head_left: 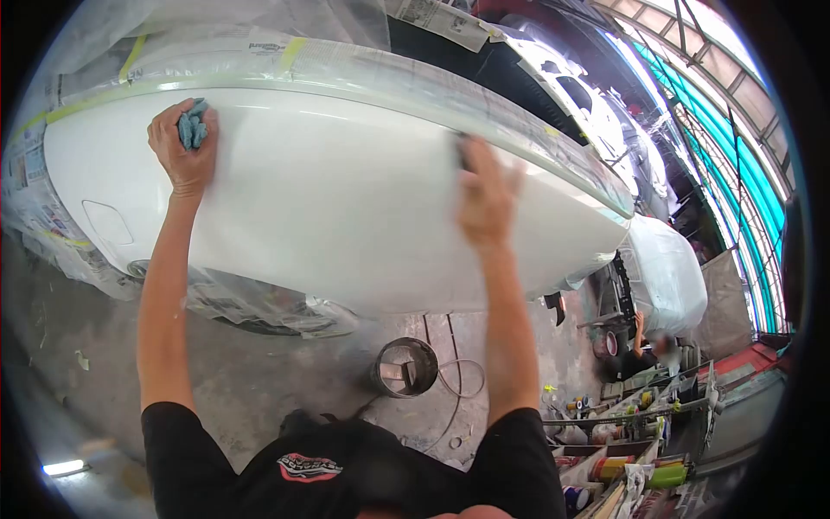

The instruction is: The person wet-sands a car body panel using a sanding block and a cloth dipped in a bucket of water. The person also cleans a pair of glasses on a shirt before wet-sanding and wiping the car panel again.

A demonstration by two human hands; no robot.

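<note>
A white car body panel stretches across the view, its upper edge lined with newspaper, clear plastic and yellow-green tape. Near the panel's left end, my left hand is closed around a crumpled blue-green cloth and rests against the white surface. Farther right, my right hand is over the panel close to its upper edge, blurred by motion. A small dark object shows at its fingertips, held against the surface; its exact shape is unclear.
Below the panel, a dark bucket stands on the concrete floor beside a looping hose. A covered wheel is at lower left. Shelves with cans fill the lower right. Another person is low down at the right, near a covered car part.
</note>
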